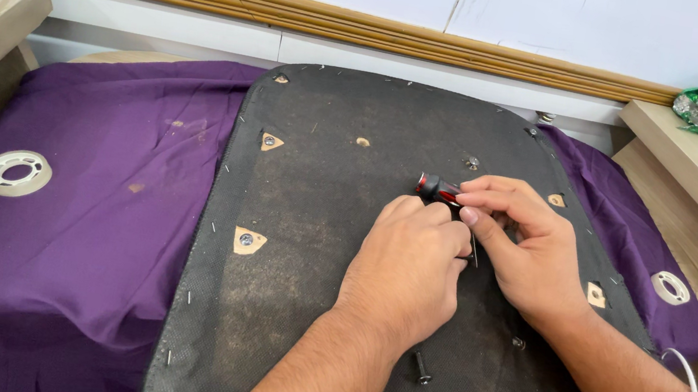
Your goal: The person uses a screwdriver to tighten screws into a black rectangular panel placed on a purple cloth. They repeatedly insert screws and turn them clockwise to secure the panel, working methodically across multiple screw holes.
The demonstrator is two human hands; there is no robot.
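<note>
Both hands meet mid-panel: my right hand (524,248) grips red-black screwdriver (439,190), left hand (408,263) closed w/ fingers pinched at its tip on black seat underside (309,218). One black bolt (421,367) lies loose already; other fasteners seem not removed yet.

Seat base (309,218): matt black fabric, coarse, dusty, edged with metal staples; wood shows at cut-outs around metal fittings.
Screwdriver (439,190) on the base: glossy red-and-black plastic handle.
Bolt (420,367) on the base: dark metal.
Cloth (91,214) under the base: purple, smooth, matt, stained.
Tape roll (15,173) left of the base: glossy.
</note>
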